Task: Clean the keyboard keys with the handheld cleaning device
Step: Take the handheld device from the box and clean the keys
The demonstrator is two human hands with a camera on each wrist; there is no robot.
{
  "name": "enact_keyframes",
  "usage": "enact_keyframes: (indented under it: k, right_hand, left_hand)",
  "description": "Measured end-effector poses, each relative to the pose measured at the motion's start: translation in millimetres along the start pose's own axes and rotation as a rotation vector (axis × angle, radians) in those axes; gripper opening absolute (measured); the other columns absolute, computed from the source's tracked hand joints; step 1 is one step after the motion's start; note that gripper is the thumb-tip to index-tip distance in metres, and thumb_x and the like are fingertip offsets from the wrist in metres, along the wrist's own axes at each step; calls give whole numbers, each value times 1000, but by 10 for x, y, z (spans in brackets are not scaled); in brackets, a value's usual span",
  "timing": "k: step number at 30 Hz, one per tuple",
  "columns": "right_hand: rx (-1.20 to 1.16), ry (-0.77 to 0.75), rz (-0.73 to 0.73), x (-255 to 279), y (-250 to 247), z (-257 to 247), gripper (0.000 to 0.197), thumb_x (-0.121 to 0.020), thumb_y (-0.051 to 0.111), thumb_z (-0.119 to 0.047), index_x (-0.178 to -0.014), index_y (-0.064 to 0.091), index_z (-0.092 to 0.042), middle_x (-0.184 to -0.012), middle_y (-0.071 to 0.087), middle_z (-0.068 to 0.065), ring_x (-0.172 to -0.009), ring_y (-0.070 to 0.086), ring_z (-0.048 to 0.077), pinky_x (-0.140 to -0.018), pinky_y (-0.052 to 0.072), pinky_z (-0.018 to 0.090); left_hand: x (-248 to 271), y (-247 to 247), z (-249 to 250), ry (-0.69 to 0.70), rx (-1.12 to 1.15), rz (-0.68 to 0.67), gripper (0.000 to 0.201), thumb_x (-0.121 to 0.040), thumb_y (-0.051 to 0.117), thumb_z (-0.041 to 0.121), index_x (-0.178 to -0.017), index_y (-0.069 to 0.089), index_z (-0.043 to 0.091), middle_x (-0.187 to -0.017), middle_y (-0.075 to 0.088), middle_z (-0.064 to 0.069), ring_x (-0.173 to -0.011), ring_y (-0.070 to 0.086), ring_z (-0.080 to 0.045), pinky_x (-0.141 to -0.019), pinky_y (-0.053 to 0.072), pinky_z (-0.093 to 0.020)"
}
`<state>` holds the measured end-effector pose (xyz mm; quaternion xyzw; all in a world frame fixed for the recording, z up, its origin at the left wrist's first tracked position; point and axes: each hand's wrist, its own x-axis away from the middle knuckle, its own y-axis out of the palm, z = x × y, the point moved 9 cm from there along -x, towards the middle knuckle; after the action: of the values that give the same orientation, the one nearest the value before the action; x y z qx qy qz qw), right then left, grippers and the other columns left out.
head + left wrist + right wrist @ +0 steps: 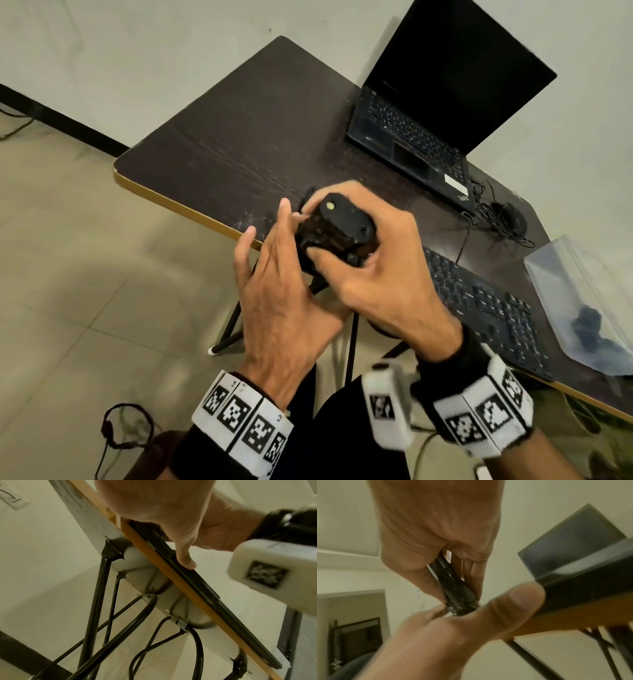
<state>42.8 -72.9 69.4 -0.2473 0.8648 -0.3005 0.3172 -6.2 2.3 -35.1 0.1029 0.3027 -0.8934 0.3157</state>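
Observation:
A black handheld cleaning device (337, 222) is held just above the front edge of the dark table (239, 137), left of the black keyboard (486, 301). My right hand (373, 253) grips its body, fingers over the top and thumb underneath. My left hand (294, 226) pinches the device's lower end between thumb and a fingertip while its other fingers stand straight. In the right wrist view the device (453, 588) runs down from my right palm to the left thumb (518, 599). The device's underside is hidden.
An open laptop (428, 113) with a dark screen stands at the back. A corded mouse (510, 216) lies beside it. A clear plastic container (582, 301) sits at the right, beyond the keyboard. A headset (123, 428) lies on the floor.

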Motion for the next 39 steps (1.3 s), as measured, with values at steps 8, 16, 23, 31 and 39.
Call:
enact_keyframes:
  k: [8,16,23,31,39]
  right_hand:
    - [0,44,0,-124,-17,86,37,-77,77,7,-108,70,-11,-99,74,-2,-95,74,24,-86,59,51]
    - [29,45,-22,-219,28,87,35,-78,76,4,-108,70,-12,-97,74,-3,-92,74,24,-84,59,50]
    - [75,108,24,-341,-62,214,33,-77,76,0,-105,70,-17,-93,74,-3,-90,74,23,-85,59,50]
    - [103,185,14,-436,-139,331,32,-76,80,-3,-103,70,-17,-91,76,-5,-88,76,15,-86,60,47]
    - [119,158,-119,-541,-141,362,35,-78,83,-4,-107,71,-18,-99,78,0,-96,77,20,-91,60,51]
  left_hand:
    - [15,-46,23,15,49,27,151,-54,93,69,-163,17,-3,-148,62,-5,-142,53,-12,-129,15,-44]
    - [8,-68,24,11,69,11,148,-57,76,82,-163,18,-3,-149,61,-8,-140,55,-15,-129,17,-45]
    - [7,-64,-10,-25,70,7,159,-45,83,86,-163,20,1,-151,59,-7,-146,46,-15,-131,12,-38]
    - [-1,-65,-25,-44,-9,-4,153,-45,77,89,-160,27,1,-160,46,-12,-158,28,-26,-132,11,-41]
    - [8,-47,-17,-3,-110,-2,139,-55,60,99,-149,49,-4,-166,37,-17,-160,22,-32,-130,16,-53]
